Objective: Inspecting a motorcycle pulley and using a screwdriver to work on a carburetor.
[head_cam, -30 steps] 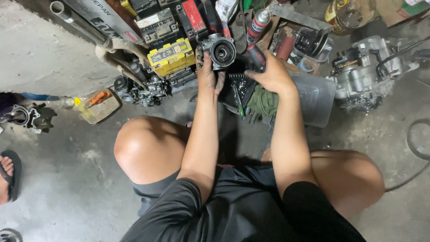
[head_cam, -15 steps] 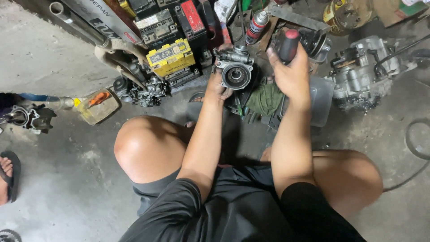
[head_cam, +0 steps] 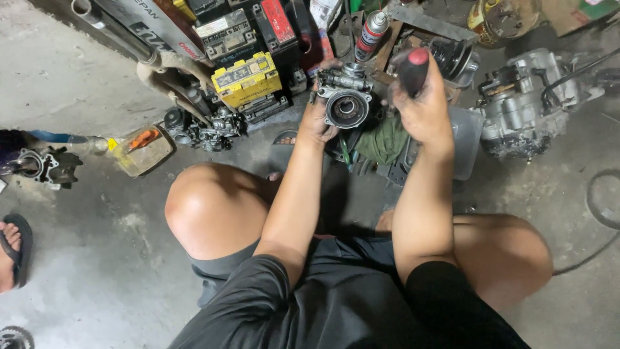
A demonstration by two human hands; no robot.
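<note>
carburetor in hand, work unfinished

carburetor point(head_cam: 344, 97) lifted clear of floor, round bore upward, gripped by curled left hand point(head_cam: 316, 119) fingers. right of it, right hand point(head_cam: 423, 110) fisted around red-capped screwdriver handle point(head_cam: 412, 68). green rag point(head_cam: 384, 139) just below; yellow battery point(head_cam: 247, 77) left. reassembly apparently remaining.

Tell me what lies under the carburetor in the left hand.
Under the carburetor, held up by the left hand, lie a green rag and dark parts. The arms hide most of them.

Grey stained concrete floor point(head_cam: 84, 271) is spreading everywhere, catching soft light; old batteries point(head_cam: 248, 77) and an engine block point(head_cam: 523, 103) are crowding its far edge
</note>
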